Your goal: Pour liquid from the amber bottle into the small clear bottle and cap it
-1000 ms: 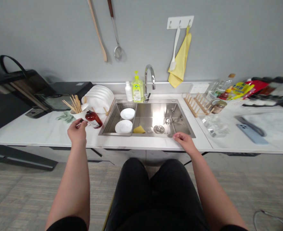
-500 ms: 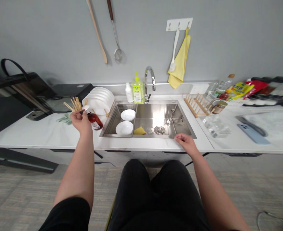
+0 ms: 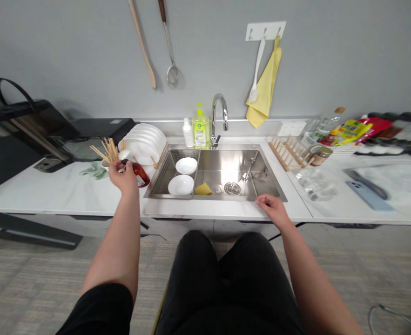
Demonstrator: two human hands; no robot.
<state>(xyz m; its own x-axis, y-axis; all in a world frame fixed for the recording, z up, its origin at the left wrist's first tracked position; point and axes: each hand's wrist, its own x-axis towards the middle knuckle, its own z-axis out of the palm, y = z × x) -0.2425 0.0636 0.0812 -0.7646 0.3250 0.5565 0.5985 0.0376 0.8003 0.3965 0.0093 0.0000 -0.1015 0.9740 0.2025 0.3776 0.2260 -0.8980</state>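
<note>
Left hand at an amber bottle left of the sink; right hand at the sink's front edge.
Left fingers overlap the bottle, grip unclear; right fingers curl loosely, nothing visible held. Bowls already sit inside the sink; yellow sponge untouched.

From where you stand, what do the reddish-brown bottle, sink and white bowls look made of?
Reddish-brown bottle: plastic or glass, can't tell; glossy, seemingly translucent.
Sink: likely stainless steel, satin finish; grey with soft reflections.
White bowls: probably glazed ceramic, smooth, even white; melamine could look alike.
</note>
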